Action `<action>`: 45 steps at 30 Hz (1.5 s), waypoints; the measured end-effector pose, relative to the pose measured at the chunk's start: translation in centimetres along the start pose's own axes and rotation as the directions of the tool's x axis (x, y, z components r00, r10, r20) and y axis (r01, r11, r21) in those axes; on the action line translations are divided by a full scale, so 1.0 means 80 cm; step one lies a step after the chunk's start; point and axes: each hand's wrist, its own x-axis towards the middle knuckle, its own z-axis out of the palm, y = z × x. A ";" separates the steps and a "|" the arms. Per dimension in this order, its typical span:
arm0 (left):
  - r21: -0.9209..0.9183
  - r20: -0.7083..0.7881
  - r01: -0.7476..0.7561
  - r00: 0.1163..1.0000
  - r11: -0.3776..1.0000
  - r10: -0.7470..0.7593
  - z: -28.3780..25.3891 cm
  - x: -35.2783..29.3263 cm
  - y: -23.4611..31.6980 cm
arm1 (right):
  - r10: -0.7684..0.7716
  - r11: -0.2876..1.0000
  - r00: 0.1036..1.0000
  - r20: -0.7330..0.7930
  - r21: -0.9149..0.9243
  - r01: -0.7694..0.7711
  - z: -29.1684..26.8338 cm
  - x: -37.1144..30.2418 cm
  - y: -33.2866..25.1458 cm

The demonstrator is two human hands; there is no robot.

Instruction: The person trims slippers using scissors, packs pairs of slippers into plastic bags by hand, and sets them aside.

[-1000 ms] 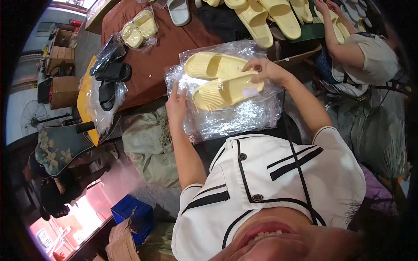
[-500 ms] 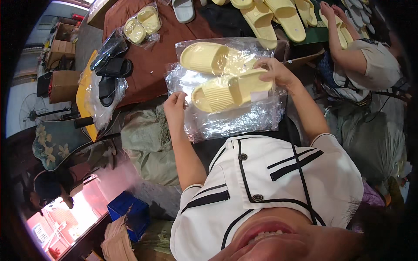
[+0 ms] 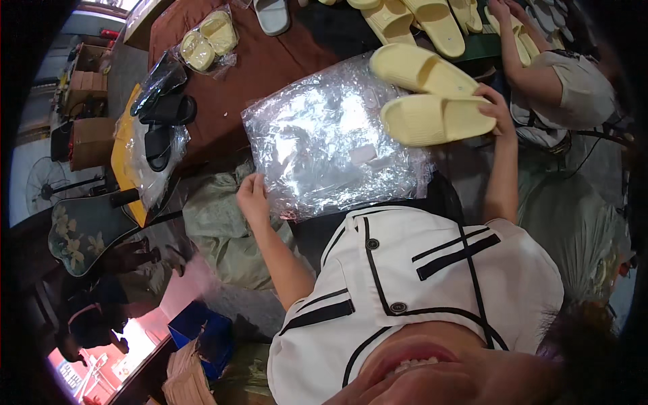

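Note:
My right hand (image 3: 498, 110) grips a pair of pale yellow slide slippers by the heel ends. The upper slipper (image 3: 422, 67) and the lower slipper (image 3: 432, 121) lie side by side, toes to the left, over the right part of a pile of clear plastic bags (image 3: 317, 142). The shiny bags are spread in front of me and reflect the light. At their left edge, my left hand (image 3: 253, 196) is closed, its fingertips pinched at the border of a bag.
Bagged yellow slippers (image 3: 209, 40) and black slippers (image 3: 165, 111) sit on the left of the brown-covered table (image 3: 223, 88). More yellow slippers (image 3: 435, 23) lie at the far right. Another person's arm (image 3: 516, 50) reaches there. A flowered paddle-shaped board (image 3: 88, 233) stands at left.
The yellow slippers have moved right and slightly up in my right hand, uncovering the plastic bags. My left hand has shifted a little left and down.

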 end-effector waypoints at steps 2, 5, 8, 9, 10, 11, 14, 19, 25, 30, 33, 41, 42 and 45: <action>0.000 0.008 -0.011 1.000 1.000 0.011 -0.001 0.002 -0.010 | 0.045 0.999 0.986 -0.158 0.010 -0.044 -0.040 -0.025 -0.003; 0.043 -0.020 -0.009 1.000 0.999 0.010 -0.005 0.006 -0.020 | -0.065 0.988 0.960 -0.273 0.120 0.100 -0.059 -0.049 -0.013; 0.109 0.004 -0.053 0.999 0.993 0.053 -0.001 0.008 -0.012 | -0.177 0.901 0.943 -0.280 0.340 0.270 -0.057 -0.054 -0.013; 0.111 0.009 -0.059 0.998 0.992 0.059 0.002 0.007 -0.006 | -0.233 0.870 0.927 -0.293 0.362 0.333 -0.044 -0.048 -0.013; 0.123 0.002 -0.044 0.999 0.991 0.044 0.007 0.003 0.001 | -0.236 0.869 0.924 -0.301 0.360 0.339 -0.018 -0.042 -0.018; 0.141 -0.017 -0.026 0.999 0.990 0.029 0.007 -0.002 0.006 | -0.171 0.861 0.893 -0.416 0.377 0.340 0.017 -0.030 -0.021; 0.115 0.013 -0.038 0.999 0.993 0.037 0.011 0.001 -0.005 | -0.079 0.791 0.926 -0.370 0.542 0.284 0.093 0.003 -0.019; 0.081 0.035 -0.003 0.999 0.997 0.000 0.014 -0.001 -0.009 | 0.057 0.998 0.961 0.270 0.021 -0.065 0.195 0.053 -0.004; -0.139 0.076 0.106 0.992 0.985 -0.096 0.005 0.004 -0.046 | 0.238 0.916 0.910 0.341 -0.390 -0.093 0.208 0.054 0.052; -0.074 0.099 0.128 0.988 0.989 -0.120 -0.004 0.005 -0.042 | 0.235 0.910 0.907 0.350 -0.407 -0.079 0.206 0.044 0.043; 0.429 0.059 -0.075 0.997 0.900 0.055 -0.010 0.000 -0.002 | 0.109 0.881 0.935 0.337 -0.469 0.067 0.198 0.039 0.046; 0.510 0.221 -0.482 0.874 0.712 0.433 0.016 -0.029 0.114 | 0.015 0.695 0.985 0.173 -0.709 0.114 0.213 0.011 0.006; 0.507 0.225 -0.485 0.873 0.713 0.433 0.024 -0.030 0.121 | 0.043 0.733 0.982 0.186 -0.673 0.096 0.214 0.008 0.011; 0.456 0.449 -0.637 0.768 0.622 0.457 0.048 -0.026 0.133 | 0.101 0.732 0.970 0.220 -0.677 0.077 0.218 0.003 0.012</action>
